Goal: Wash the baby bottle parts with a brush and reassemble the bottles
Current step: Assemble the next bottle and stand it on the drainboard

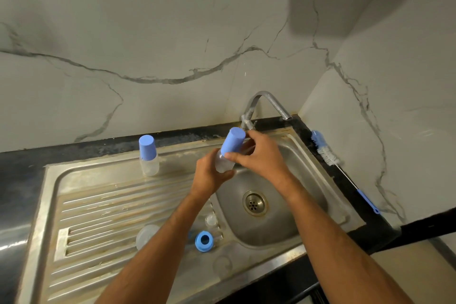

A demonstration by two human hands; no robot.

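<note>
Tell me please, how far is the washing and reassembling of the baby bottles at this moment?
Done: one capped bottle stands upright on the drainboard. In hand: the left hand holds a second bottle over the sink while the right hand grips its blue cap. Left: a blue collar ring and clear parts lie loose on the drainboard. The brush lies on the counter.

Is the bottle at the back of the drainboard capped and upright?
Yes. The bottle stands upright on the drainboard, its blue cap on top.
</note>
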